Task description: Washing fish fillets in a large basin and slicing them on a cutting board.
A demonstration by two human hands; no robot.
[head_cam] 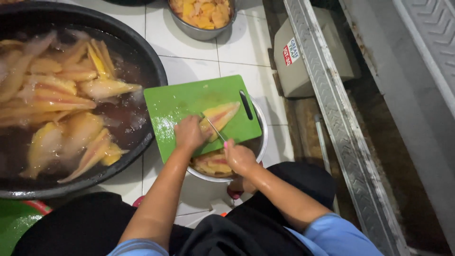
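- My left hand [189,134] pressed down on the yellow fish fillet [219,116], mid-frame on the green cutting board [180,104].
- Right hand [239,159] was clenched around a knife [215,129]; handle hidden, only the thin blade showed.
- The board covered most of the metal bowl [262,142] underneath.
- Black tub [151,61] at left got cut off.
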